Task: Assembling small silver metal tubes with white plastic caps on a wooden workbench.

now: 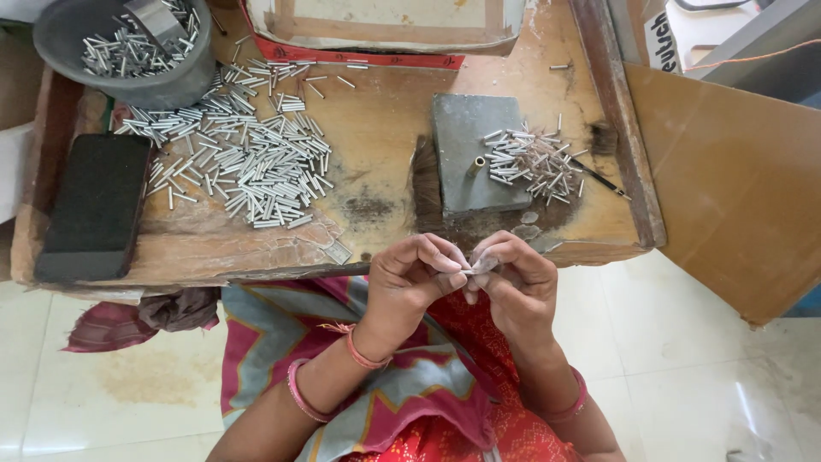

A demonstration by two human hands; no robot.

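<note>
Left hand (410, 278) and right hand (511, 278) meeting just off the near edge of the worn wooden desk (385, 111), above the lap. Fingers of both pinched narrow on one short silver metal tube (468, 272), held level between the fingertips. Grey stone block (475, 154) just beyond the hands, small heap of silver tubes (534, 162) on its right side. Larger heap of silver tubes (244, 162) well left. Grey bowl of tubes (128, 47) at far left corner. Black rectangular pad (94, 205) beside it.
</note>
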